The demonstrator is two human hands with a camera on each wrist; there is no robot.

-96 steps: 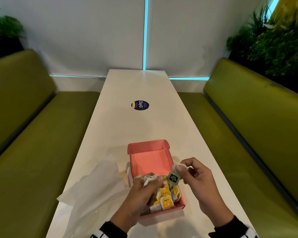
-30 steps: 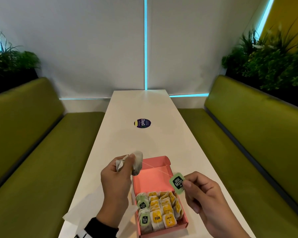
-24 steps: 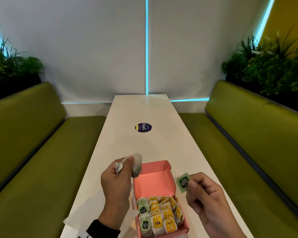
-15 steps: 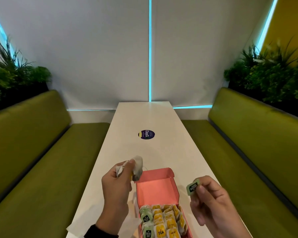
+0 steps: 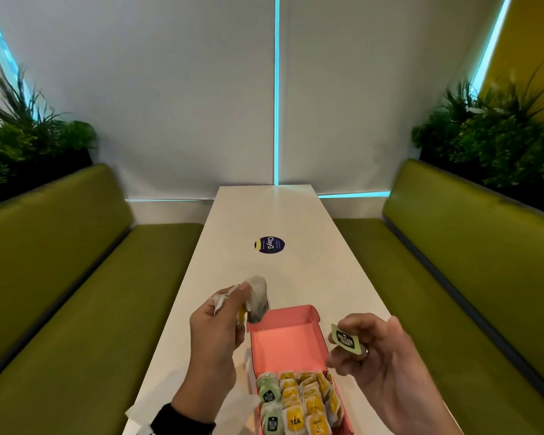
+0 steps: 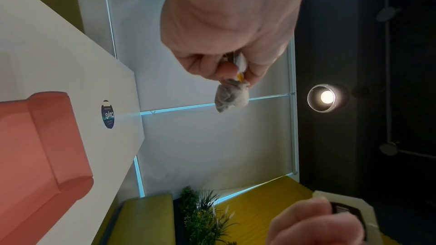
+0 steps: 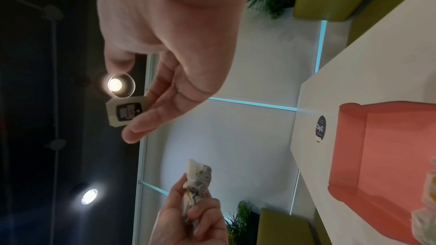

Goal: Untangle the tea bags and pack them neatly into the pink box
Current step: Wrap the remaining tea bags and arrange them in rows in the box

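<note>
A crumpled tea bag (image 6: 232, 98) is being pinched between the thumb and curled fingers (image 6: 207, 62) of the left hand (image 6: 226, 21), with a bit of yellow tag showing in the grip. It is being held up in the air, well apart from the white tabletop (image 6: 59, 57). The open pink box (image 6: 40, 152) is lying on the tabletop, near a round dark sticker (image 6: 108, 114). A dark-printed tag (image 6: 349, 211) is being held by the right hand (image 6: 316, 224) at the lower edge. A round ceiling lamp (image 6: 326, 97) is glowing.

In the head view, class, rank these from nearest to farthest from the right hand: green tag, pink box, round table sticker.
1. Green tag, pinched in the right hand.
2. Pink box, just to its left.
3. Round table sticker, far up the table.
</note>
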